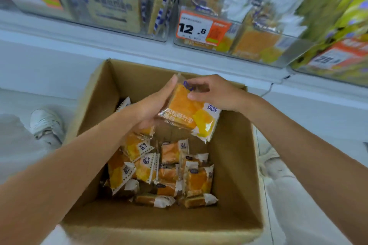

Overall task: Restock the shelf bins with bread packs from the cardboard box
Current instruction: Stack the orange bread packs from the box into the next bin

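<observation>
Bread pack (189,113): held tilted above the open box (235,165), clear of its contents. Right hand (215,93) pinches the pack's upper end, thumb on the face and fingers curled over the top edge. Left hand (155,105) lies against the pack's left edge with fingers straight; thumb hidden. Directly below the grip, loose packs (165,171) lie heaped on the box floor. Beyond the grip, a clear bin (258,45) holds like packs and carries a price tag (201,28) reading 12.8. Left of the grip, a white shoe (46,123) stands beside the box.
</observation>
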A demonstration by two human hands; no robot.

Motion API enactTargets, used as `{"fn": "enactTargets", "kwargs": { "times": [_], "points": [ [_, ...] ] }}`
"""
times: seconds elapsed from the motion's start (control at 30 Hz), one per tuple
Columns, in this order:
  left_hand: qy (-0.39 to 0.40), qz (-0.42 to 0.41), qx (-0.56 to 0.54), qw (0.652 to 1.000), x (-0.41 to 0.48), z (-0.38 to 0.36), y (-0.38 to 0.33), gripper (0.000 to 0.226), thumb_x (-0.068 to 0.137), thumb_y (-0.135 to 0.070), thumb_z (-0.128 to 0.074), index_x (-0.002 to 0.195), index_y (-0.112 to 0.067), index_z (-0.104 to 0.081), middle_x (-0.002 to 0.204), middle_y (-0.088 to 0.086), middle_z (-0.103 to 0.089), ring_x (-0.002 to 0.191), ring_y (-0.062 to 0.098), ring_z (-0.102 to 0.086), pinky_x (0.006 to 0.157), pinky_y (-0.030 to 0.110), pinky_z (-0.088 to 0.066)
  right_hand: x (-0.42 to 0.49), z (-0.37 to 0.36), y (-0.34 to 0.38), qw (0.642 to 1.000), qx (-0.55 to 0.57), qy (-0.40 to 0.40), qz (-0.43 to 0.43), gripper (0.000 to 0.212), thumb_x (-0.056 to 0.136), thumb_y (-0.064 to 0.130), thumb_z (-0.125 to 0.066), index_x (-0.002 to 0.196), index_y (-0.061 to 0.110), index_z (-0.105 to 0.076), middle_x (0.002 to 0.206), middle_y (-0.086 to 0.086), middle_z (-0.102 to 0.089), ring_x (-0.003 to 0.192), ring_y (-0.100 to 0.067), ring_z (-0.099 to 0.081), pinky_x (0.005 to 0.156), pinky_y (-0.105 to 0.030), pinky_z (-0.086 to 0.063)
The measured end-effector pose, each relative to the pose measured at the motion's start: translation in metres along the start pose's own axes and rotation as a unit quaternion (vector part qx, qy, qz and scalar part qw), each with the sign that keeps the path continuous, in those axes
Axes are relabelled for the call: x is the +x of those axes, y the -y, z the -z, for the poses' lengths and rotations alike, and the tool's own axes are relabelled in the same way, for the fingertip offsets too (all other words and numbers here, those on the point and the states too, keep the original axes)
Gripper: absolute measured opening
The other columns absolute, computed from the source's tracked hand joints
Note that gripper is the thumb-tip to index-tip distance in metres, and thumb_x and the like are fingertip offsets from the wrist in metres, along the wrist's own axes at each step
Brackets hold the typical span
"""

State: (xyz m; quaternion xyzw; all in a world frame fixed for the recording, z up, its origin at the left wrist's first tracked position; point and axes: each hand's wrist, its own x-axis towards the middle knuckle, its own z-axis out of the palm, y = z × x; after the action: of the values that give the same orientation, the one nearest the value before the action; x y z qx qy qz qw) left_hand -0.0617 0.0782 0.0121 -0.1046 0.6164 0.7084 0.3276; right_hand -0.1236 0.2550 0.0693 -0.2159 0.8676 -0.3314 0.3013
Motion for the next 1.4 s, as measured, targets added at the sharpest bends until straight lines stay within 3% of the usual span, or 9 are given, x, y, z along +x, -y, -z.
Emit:
{"fn": "enactTargets", "kwargs": {
  "times": [0.23, 0.37, 0.5, 0.63, 0.73, 0.83, 1.1, 1.27, 1.4],
  "points": [
    [0.033, -0.076, 0.116, 0.99, 0.002, -0.03, -0.061, 0.09, 0.057, -0.062, -0.082, 0.136, -0.03, -0.052, 0.129, -0.005, -0.065, 0.121, 0.016, -0.059, 0.112, 0.05, -0.037, -0.054, 0.059, 0.019, 0.995, 0.01, 0.041, -0.093, 0.056, 0.089, 0.044, -0.061, 0.139, 0.03, -0.042, 0.131, 0.014, -0.054, 0.116, -0.003, -0.053, 0.096, -0.018, -0.043],
    [0.078, -0.136, 0.155, 0.975, 0.014, -0.055, -0.106, 0.049, 0.08, -0.051, -0.068, 0.125, -0.039, -0.054, 0.132, -0.013, -0.059, 0.123, 0.009, -0.053, 0.112, 0.042, -0.036, -0.072, 0.098, 0.026, 0.992, -0.014, 0.028, -0.121, 0.053, 0.085, 0.04, -0.068, 0.122, 0.043, -0.03, 0.103, 0.037, -0.041, 0.092, 0.014, -0.046, 0.066, 0.0, -0.039],
    [-0.073, -0.301, 0.233, 0.922, 0.039, -0.068, -0.165, 0.042, 0.085, -0.066, -0.057, 0.105, -0.029, -0.062, 0.107, -0.007, -0.065, 0.099, 0.014, -0.063, 0.087, 0.034, -0.051, -0.081, 0.151, 0.024, 0.974, -0.109, -0.126, -0.156, 0.04, 0.076, 0.049, -0.074, 0.102, 0.028, -0.053, 0.1, 0.012, -0.058, 0.089, -0.006, -0.056, 0.071, -0.022, -0.042],
    [-0.18, -0.408, 0.461, 0.767, 0.085, -0.069, -0.222, 0.022, 0.098, -0.031, -0.049, 0.114, -0.024, -0.063, 0.116, -0.002, -0.063, 0.109, 0.019, -0.057, 0.088, 0.036, -0.048, -0.087, 0.201, 0.026, 0.943, -0.123, -0.219, -0.219, 0.063, 0.071, 0.056, -0.072, 0.119, 0.021, -0.052, 0.112, 0.003, -0.051, 0.107, -0.018, -0.047, 0.086, -0.032, -0.037],
    [-0.092, -0.34, 0.657, 0.667, 0.125, -0.074, -0.243, 0.049, 0.095, -0.059, -0.04, 0.135, -0.034, -0.052, 0.142, -0.003, -0.051, 0.134, 0.025, -0.04, 0.102, 0.04, -0.034, -0.083, 0.22, 0.03, 0.935, -0.119, -0.187, -0.277, 0.082, 0.076, 0.052, -0.073, 0.143, 0.018, -0.04, 0.138, 0.006, -0.048, 0.125, -0.016, -0.046, 0.099, -0.028, -0.031],
    [-0.052, -0.283, 0.745, 0.602, 0.15, -0.068, -0.248, 0.08, 0.081, -0.085, -0.028, 0.145, -0.04, -0.036, 0.157, -0.007, -0.033, 0.144, 0.022, -0.029, 0.113, 0.047, -0.022, -0.078, 0.236, 0.026, 0.929, -0.102, -0.175, -0.31, 0.072, 0.054, 0.058, -0.085, 0.113, 0.025, -0.061, 0.107, 0.01, -0.071, 0.093, -0.012, -0.068, 0.087, -0.027, -0.045],
    [-0.067, -0.326, 0.728, 0.6, 0.148, -0.058, -0.241, 0.086, 0.076, -0.088, -0.035, 0.149, -0.041, -0.032, 0.159, -0.009, -0.03, 0.145, 0.022, -0.025, 0.113, 0.046, -0.016, -0.058, 0.24, 0.022, 0.898, 0.085, -0.34, -0.266, 0.035, 0.067, 0.033, -0.075, 0.097, 0.015, -0.07, 0.098, -0.013, -0.074, 0.075, -0.022, -0.073, 0.072, -0.036, -0.06],
    [-0.067, -0.329, 0.722, 0.605, 0.145, -0.057, -0.241, 0.085, 0.077, -0.087, -0.035, 0.148, -0.041, -0.034, 0.158, -0.006, -0.031, 0.146, 0.024, -0.024, 0.115, 0.05, -0.014, -0.028, 0.239, 0.019, 0.822, -0.162, -0.482, -0.258, 0.045, 0.081, 0.037, -0.075, 0.1, -0.002, -0.063, 0.093, -0.02, -0.068, 0.073, -0.028, -0.062, 0.069, -0.036, -0.049],
    [-0.062, -0.328, 0.724, 0.604, 0.145, -0.057, -0.24, 0.09, 0.074, -0.089, -0.036, 0.15, -0.041, -0.03, 0.16, -0.006, -0.028, 0.147, 0.024, -0.022, 0.115, 0.049, -0.015, -0.017, 0.243, 0.028, 0.797, -0.299, -0.41, -0.328, 0.05, 0.085, 0.035, -0.072, 0.111, -0.005, -0.059, 0.101, -0.024, -0.065, 0.098, -0.037, -0.06, 0.072, -0.039, -0.048]
  ]
}}
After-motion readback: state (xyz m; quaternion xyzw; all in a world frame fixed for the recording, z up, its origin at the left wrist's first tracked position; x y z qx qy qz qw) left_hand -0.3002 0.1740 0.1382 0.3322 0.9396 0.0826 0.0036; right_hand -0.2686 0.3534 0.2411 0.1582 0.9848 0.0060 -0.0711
